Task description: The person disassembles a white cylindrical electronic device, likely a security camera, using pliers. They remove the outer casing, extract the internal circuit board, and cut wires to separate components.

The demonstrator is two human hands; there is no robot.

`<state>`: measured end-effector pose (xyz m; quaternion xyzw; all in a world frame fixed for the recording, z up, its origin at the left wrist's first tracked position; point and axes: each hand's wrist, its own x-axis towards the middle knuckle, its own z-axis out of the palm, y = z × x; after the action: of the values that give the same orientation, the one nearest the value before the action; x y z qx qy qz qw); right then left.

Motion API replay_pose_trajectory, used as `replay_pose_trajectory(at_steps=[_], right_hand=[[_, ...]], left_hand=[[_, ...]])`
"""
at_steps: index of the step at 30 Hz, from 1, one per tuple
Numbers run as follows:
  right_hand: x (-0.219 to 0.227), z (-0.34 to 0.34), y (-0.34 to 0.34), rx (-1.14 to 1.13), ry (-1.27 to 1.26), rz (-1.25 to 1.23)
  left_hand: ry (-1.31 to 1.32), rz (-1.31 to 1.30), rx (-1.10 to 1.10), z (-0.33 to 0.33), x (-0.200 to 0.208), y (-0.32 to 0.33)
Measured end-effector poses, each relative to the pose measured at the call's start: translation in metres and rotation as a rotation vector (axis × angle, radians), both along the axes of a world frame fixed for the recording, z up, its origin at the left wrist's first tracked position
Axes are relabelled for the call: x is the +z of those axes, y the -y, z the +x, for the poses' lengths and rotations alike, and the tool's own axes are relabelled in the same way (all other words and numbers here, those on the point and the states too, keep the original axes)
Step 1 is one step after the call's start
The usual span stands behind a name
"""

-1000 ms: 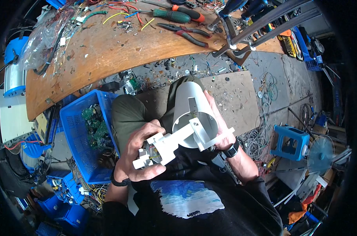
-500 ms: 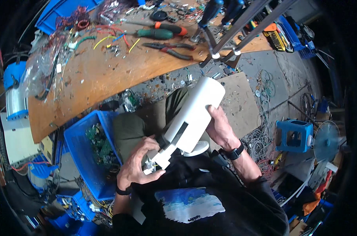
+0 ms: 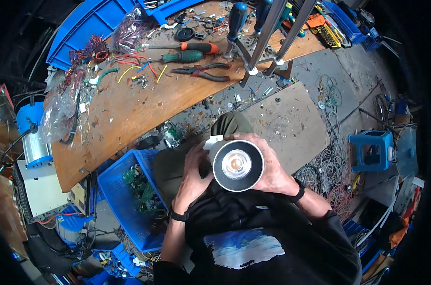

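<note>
A white cylindrical spotlight (image 3: 238,165) is held above my lap, its round open end turned up toward me. Inside its dark ring shows a shiny reflector with a yellowish centre. My right hand (image 3: 275,172) wraps round the right side of the lamp body, with the fingers behind it. On the other side, my left hand (image 3: 194,172) is curled against the lamp, thumb below and fingers near a white mounting piece (image 3: 213,141) at the upper left. The fingertips of the left hand are partly hidden behind the lamp.
A wooden bench (image 3: 125,116) carries pliers (image 3: 203,71), a green-handled screwdriver (image 3: 182,57), wire scraps and a metal stand (image 3: 253,57). A blue crate (image 3: 125,209) with green circuit boards stands at my left. Tangled cables (image 3: 315,161) and a blue stool (image 3: 371,151) are at right.
The spotlight has turned from lying sideways and slanting to facing me with its reflector end. Both hands have turned with it, and the left hand has moved up beside the body.
</note>
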<state>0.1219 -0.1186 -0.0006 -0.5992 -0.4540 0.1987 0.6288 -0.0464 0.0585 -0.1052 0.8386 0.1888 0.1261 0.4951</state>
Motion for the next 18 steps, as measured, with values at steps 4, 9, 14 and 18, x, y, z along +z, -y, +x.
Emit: replay_pose_trajectory(at_steps=[4, 9, 14, 18], right_hand=[[-0.002, 0.003, -0.002, 0.019, 0.126, -0.026], [-0.013, 0.002, -0.005, -0.005, 0.179, -0.008], [-0.011, 0.001, -0.007, 0.012, 0.203, -0.023], [-0.007, 0.002, -0.004, 0.071, 0.205, -0.102]], left_hand=[[0.277, -0.149, 0.343, -0.003, 0.035, 0.009], [0.580, 0.229, -0.024, 0.000, 0.109, 0.012], [0.491, 0.309, -0.117, -0.001, 0.104, 0.008], [0.512, 0.219, -0.098, -0.005, 0.096, 0.010]])
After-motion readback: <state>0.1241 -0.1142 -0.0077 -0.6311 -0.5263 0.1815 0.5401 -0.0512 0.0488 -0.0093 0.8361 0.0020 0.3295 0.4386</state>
